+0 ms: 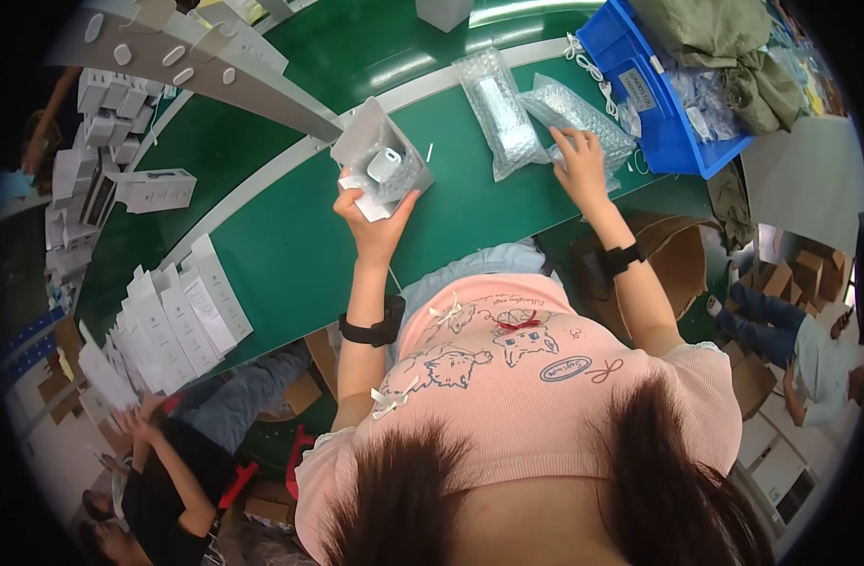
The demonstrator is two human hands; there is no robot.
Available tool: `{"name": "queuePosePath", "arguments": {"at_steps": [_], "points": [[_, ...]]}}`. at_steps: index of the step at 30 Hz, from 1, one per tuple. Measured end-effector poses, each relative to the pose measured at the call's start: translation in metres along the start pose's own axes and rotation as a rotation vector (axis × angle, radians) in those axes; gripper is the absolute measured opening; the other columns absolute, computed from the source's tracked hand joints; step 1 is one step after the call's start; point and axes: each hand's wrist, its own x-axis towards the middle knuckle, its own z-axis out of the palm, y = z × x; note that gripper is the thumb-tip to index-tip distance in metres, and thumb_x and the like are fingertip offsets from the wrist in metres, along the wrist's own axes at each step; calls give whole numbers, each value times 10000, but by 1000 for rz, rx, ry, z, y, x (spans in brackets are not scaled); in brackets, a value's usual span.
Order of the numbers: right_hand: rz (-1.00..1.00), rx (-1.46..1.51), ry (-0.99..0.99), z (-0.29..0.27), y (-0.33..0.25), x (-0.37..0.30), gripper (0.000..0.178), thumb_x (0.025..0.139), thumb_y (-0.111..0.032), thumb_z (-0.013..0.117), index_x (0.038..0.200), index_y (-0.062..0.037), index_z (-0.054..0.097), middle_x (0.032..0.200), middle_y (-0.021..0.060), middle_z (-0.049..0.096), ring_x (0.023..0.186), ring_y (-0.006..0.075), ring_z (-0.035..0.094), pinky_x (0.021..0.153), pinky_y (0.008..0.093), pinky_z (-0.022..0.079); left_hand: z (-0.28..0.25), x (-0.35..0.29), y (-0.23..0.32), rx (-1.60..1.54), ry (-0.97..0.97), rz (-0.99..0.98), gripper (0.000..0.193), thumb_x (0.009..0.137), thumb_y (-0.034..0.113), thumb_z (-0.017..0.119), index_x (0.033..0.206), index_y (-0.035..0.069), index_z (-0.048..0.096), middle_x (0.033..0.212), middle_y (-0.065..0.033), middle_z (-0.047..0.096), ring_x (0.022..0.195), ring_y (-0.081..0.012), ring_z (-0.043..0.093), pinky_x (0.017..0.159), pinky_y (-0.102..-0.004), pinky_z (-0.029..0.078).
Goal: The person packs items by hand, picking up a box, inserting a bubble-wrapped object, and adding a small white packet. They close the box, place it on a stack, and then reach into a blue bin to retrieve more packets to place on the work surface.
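Observation:
My left hand (pixel 375 224) is closed around an open white carton (pixel 408 158) held above the green table. Inside the carton are clear bubble wrap and a small white plastic device (pixel 385 165). A white flap of the carton is folded out beside my thumb. My right hand (pixel 585 170) lies over the edge of a bubble-wrap pouch (pixel 592 118), its fingers bent and apart. Just left of that hand lies another bubble-wrap pouch (pixel 501 113) with a white item inside.
A blue bin (pixel 630 66) with clear bags and white cables stands at the far right. Several white cartons (pixel 182 316) stand in a row at the left edge. A grey metal post (pixel 262 85) rises beyond my left hand. Other people are at lower left and right.

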Motion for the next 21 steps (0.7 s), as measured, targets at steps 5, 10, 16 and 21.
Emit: {"name": "queuePosePath", "arguments": {"at_steps": [5, 10, 16, 21], "points": [[-214, -291, -30, 3, 15, -9, 435, 562, -97, 711, 980, -122, 588, 1175, 54, 451, 1164, 307, 347, 942, 525, 285, -16, -2, 6, -84, -105, -103, 716, 609, 107, 793, 1080, 72, 254, 1283, -256, 280, 1148, -324, 391, 928, -402, 344], [-302, -201, -24, 4, 34, -5, 308, 578, -93, 704, 856, -105, 573, 1202, 63, 439, 1183, 312, 329, 941, 573, 248, -29, 20, 39, -15, -153, -129, 576, 632, 119, 762, 1081, 48, 408, 1261, -214, 345, 1122, -329, 424, 907, -388, 369], [-265, 498, 198, -41, -23, 22, 193, 692, -29, 646, 833, -61, 517, 1178, 145, 488, 1101, 306, 443, 954, 445, 318, -49, 32, 58, 226, -223, -139, 277, 644, 102, 718, 864, 14, 575, 1158, -188, 458, 1021, -311, 505, 824, -353, 424], [-230, 1429, 228, -81, -148, 41, 170, 808, 35, 534, 916, -52, 437, 1069, 211, 547, 962, 229, 547, 828, 318, 442, -55, 45, 59, 247, -152, -289, 168, 636, 54, 694, 733, -24, 581, 904, -151, 575, 764, -248, 574, 671, -312, 446]]}}
